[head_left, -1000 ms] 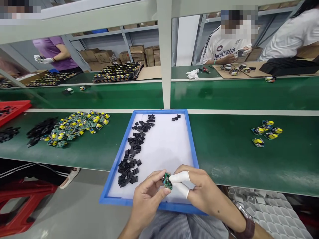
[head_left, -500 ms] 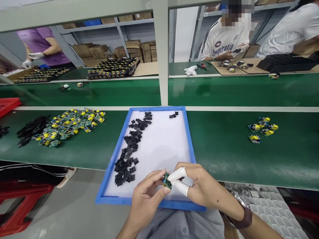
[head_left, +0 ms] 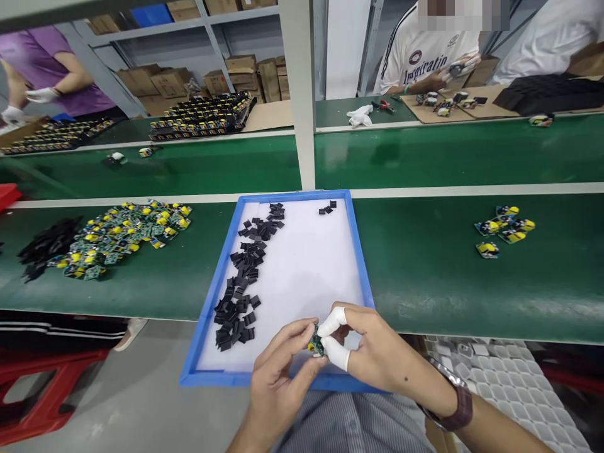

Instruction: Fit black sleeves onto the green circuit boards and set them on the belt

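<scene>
Two hands (head_left: 280, 371) (head_left: 377, 346) pinch one small green circuit board (head_left: 318, 345) — over a blue-rimmed tray (head_left: 306, 251) of black pieces (head_left: 248, 259).

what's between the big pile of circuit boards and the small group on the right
The head view shows the blue-rimmed tray, holding small black pieces, between the big pile and the small group.

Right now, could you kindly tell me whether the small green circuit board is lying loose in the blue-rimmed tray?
No, the left hand and right hand hold the circuit board at their fingertips.
</scene>
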Tool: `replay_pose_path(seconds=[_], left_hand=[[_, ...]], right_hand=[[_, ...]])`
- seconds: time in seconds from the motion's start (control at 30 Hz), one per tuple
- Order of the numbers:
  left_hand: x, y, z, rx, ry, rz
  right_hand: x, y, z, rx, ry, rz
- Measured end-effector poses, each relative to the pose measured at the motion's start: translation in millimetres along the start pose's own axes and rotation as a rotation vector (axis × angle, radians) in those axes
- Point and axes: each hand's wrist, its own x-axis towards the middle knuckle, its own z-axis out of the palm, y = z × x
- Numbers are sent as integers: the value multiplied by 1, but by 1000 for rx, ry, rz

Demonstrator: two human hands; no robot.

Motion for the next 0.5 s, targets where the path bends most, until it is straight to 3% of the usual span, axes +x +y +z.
replay_pose_path(seconds=[0.3,0.5], left_hand=[[3,-1,0,41,-22,46],[5,1,-1,-13,3,20]], right_hand=[[-4,-9,1,-124,12,-59],[1,5,5,46,34,-14]])
